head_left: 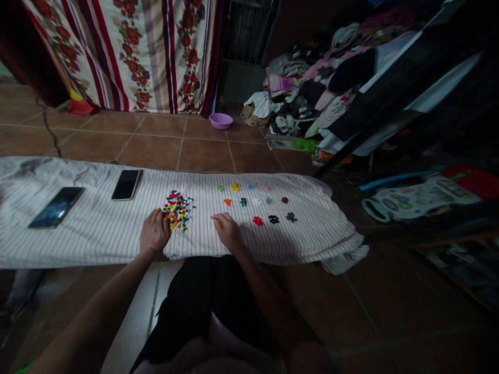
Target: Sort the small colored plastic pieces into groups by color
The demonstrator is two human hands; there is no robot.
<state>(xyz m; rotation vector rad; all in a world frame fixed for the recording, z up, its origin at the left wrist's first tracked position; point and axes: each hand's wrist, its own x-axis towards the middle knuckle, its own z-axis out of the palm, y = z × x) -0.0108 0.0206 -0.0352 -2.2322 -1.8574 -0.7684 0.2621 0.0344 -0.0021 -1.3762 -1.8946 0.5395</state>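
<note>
A mixed heap of small coloured pieces [178, 210] lies on the striped cloth [202, 241]. My left hand [155, 231] rests at the heap's left edge, its fingers bent and close to the pieces; what they hold, if anything, is hidden. To the right of the heap, my right hand [226, 230] is closed in a pinch over the cloth, and anything in it is too small to name. Single-colour groups lie beyond and right of it, among them orange [227, 202], yellow [234, 186], dark green [244, 201], red [258, 221], black [273, 219] and dark grey [291, 217].
Two phones, one [127, 185] nearer the heap and one [56, 208] farther left, lie on the cloth. A purple basin [221, 121] stands on the tiled floor beyond. Piled clothes [307, 88] fill the back right, and a floral curtain [132, 52] hangs behind.
</note>
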